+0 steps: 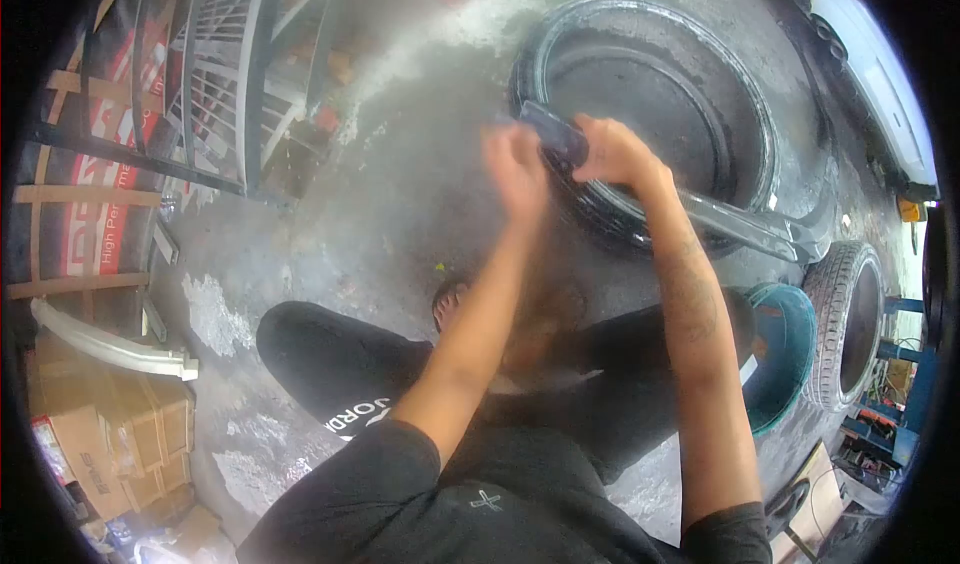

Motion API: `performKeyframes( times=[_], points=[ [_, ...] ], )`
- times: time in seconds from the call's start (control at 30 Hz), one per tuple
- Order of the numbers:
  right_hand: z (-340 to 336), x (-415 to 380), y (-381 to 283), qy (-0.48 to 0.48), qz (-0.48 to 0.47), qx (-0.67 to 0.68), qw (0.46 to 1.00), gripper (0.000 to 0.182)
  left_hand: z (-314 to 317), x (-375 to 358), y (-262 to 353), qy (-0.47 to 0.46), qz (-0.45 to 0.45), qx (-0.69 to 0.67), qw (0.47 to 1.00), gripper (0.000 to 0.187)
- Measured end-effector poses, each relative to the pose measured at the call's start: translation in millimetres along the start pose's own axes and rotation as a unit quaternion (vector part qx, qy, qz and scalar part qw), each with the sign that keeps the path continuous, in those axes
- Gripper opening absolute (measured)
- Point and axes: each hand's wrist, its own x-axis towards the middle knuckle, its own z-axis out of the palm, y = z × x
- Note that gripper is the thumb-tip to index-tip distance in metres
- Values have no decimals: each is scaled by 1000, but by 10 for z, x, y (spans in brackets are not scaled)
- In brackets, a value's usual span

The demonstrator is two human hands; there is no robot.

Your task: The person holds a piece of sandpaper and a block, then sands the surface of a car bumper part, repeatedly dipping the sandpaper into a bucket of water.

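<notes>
My right hand (pixel 618 151) is closed around one end of a dark, block-like object (pixel 552 132), held above the near-left rim of a tyre lying on the floor. What kind of object it is, I cannot make out. Beside its other end, my left hand (pixel 517 169) is smeared by motion, so its grip does not show. The black tyre (pixel 765 124) lies flat on the concrete. A long glossy grey strip-like part (pixel 740 216) runs across the tyre's near side, passing behind my right forearm.
A teal tub (pixel 780 359) stands right of my knee, beside an upright tyre (pixel 845 314). At left are a metal rack (pixel 250 84), wrapped red-and-white packages (pixel 105 179), a white curved part (pixel 115 342) and cardboard boxes (pixel 130 424). A white vehicle panel (pixel 880 64) borders the upper right.
</notes>
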Motion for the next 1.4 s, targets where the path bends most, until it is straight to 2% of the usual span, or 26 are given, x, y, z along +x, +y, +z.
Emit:
performKeyframes(
  times=[0.03,0.1,0.17,0.2,0.3,0.33,0.37,0.43,0.5,0.57,0.6,0.7,0.77,0.87,0.9,0.93,1.03,1.07,1.1,1.13,1.17,1.23,1.27,1.37,1.4],
  points=[
    [34,-34,-13,-3,2,2,1000,60,6,73,-90,20,-50,-12,998,31],
    [-15,8,-42,-5,9,-22,1000,61,25,-57,9,40,-41,-7,998,31],
    [-99,24,-86,-15,21,-36,999,63,-30,-314,232,-19,28,-17,999,25],
    [-113,13,-103,-14,27,-35,999,63,-39,-307,244,-22,31,-4,999,24],
    [-89,-7,-139,-43,50,-31,997,64,-27,5,-118,10,30,-8,999,27],
    [-56,-5,-128,-40,43,-30,998,66,-31,102,-315,22,-17,-3,1000,31],
    [-53,2,-120,-33,34,-30,998,67,-89,68,-420,23,-17,-2,1000,31],
    [-46,15,-115,-31,30,-62,997,66,-94,168,-483,45,-86,27,995,33],
    [-40,-15,-123,0,29,-46,999,62,-114,110,-289,29,-58,4,998,33],
    [-49,10,-104,3,32,-34,999,60,-51,8,-237,-22,28,23,999,32],
    [-70,20,-102,-9,29,-32,999,60,23,123,-212,13,42,-3,999,29],
    [73,-41,-8,-17,27,-29,999,60,101,282,-197,30,-23,14,999,24],
    [78,15,50,21,-10,-28,999,59,19,52,-104,20,49,-18,998,20],
    [-35,63,-13,-5,10,-31,999,61,12,82,-135,-5,38,7,999,23],
    [-8,23,-17,-9,9,-22,1000,62,80,261,-223,-4,-23,-1,1000,27],
    [-77,26,-126,-50,50,-41,997,64,106,415,-316,-5,-81,-8,997,31],
    [29,-14,-111,-26,49,-74,996,62,110,628,-714,-3,-263,-13,965,46],
    [-55,-33,-173,-41,52,-71,995,60,-42,660,-632,-23,-290,-41,956,46],
    [-92,-69,-258,-55,64,-62,995,58,-53,533,-999,-1,-288,-168,943,43],
    [-77,-95,-287,-64,91,-53,992,58,-257,472,-720,-32,-337,-162,927,41],
    [51,-124,-203,-26,62,-70,995,58,-481,420,-309,-85,-417,-176,888,42],
    [52,-182,-240,-13,82,-52,995,48,-787,222,150,-125,-366,-157,909,44],
    [143,-159,-158,5,69,-49,996,48,-924,132,66,-154,-358,-172,905,45],
    [-61,-247,-313,-5,84,-21,996,68,-1404,-35,470,-217,-348,-90,908,42],
    [-117,-235,-339,-6,87,-10,996,73,-1533,-106,466,-230,-308,-84,919,41]
  ],
)
